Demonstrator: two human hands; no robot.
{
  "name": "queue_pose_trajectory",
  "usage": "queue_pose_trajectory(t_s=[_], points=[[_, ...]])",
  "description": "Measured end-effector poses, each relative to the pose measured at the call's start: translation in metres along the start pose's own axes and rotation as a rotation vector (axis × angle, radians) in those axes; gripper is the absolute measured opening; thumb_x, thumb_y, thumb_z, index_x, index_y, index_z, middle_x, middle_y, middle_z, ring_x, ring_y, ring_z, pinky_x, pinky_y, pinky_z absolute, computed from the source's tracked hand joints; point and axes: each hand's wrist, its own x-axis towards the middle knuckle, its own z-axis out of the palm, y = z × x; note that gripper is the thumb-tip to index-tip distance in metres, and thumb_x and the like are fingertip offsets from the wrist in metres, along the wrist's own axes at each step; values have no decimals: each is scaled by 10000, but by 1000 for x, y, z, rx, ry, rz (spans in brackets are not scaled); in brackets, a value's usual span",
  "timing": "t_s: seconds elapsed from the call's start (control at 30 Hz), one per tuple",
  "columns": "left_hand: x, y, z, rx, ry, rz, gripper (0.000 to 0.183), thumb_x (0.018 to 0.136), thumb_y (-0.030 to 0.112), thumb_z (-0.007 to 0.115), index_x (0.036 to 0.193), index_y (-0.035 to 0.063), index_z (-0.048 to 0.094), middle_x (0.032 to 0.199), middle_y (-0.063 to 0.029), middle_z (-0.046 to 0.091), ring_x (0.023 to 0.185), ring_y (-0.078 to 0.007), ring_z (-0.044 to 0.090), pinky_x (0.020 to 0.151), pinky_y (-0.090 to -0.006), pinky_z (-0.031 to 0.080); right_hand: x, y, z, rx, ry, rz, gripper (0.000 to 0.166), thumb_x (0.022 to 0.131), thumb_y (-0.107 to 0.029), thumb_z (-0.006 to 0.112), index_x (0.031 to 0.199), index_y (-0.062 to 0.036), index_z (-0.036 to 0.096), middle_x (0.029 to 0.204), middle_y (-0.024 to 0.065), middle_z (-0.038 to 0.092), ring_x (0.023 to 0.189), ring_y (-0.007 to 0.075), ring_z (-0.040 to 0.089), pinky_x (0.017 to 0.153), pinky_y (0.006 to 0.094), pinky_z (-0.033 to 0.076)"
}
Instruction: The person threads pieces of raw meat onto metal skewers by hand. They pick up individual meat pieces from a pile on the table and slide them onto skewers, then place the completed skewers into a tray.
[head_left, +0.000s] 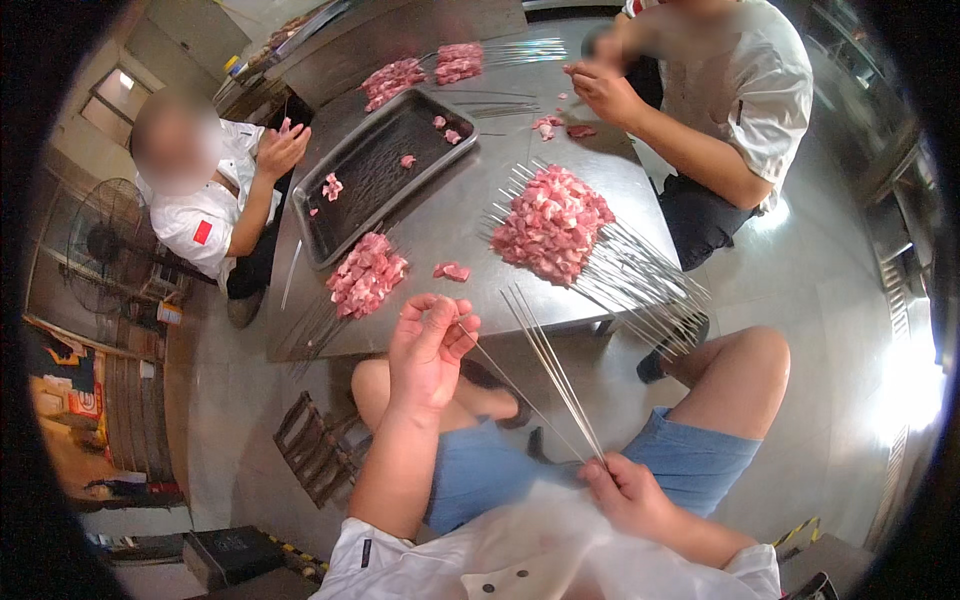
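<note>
My right hand (630, 491) is closed around the lower ends of several thin metal skewers (551, 360), which fan out toward the table. One more skewer (517, 390) runs from that hand to my left hand (433, 341), whose fingers pinch its upper end; whether meat is between the fingertips cannot be told. Just past my left hand, a small piece of raw meat (451, 271) lies on the steel table (465, 217). A pile of skewered raw meat (553, 223) lies to the right, its bare skewer ends over the table's edge. A smaller pile (367, 276) lies to the left.
A dark metal tray (469, 139) holds a few meat pieces. Behind it are more meat skewers (459, 63) and bare skewers (499, 103). A person (210, 195) sits at left, another (750, 112) at right, both with hands raised. A wooden stool (315, 450) stands below the table.
</note>
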Motion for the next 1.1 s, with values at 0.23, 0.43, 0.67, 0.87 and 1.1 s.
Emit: queue_pose_trajectory(t_s=[0.23, 0.43, 0.67, 0.87, 1.1], points=[[-11, 0, 5, 27, 71, 19, 128, 981, 156, 691, 1076, 113, 617, 1026, -92, 729, 859, -185, 731, 717, -283, 627, -2, -8, 4, 11, 17, -2, 218, 1069, -183, 543, 1060, 2, 660, 659, 19, 582, 608, 72, 534, 540, 276, 456], [-18, -1, 8, 14, 61, -1, 91, 978, 154, 696, 1039, 106, 649, 1021, -94, 733, 872, -189, 728, 734, -291, 621, -2, 1, 6, 142, 26, 75, 219, 1074, -196, 540, 1049, -5, 646, 668, -3, 566, 606, 61, 509, 535, 257, 435], [-23, -4, 11, -31, 44, -64, 77, 980, 154, 694, 1027, 106, 656, 993, -84, 731, 872, -191, 725, 735, -285, 613, -1, 10, 11, 197, 39, 117, 223, 1081, -206, 530, 1044, -12, 634, 659, -20, 540, 591, 52, 479, 514, 248, 406], [-30, -9, 13, -2, 47, -99, 87, 984, 154, 689, 1045, 103, 655, 982, -79, 722, 866, -186, 721, 743, -281, 613, -6, 10, 16, 238, 46, 152, 217, 1080, -204, 530, 1043, -19, 638, 672, -16, 549, 593, 52, 480, 517, 250, 411], [-31, -5, 31, 16, 25, -107, 232, 1055, 289, 576, 1117, 71, 626, 896, -28, 669, 779, -152, 668, 721, -282, 570, -11, 10, 16, 193, 22, 75, 214, 1081, -204, 530, 1055, -21, 639, 689, -22, 550, 604, 49, 473, 531, 245, 414]])
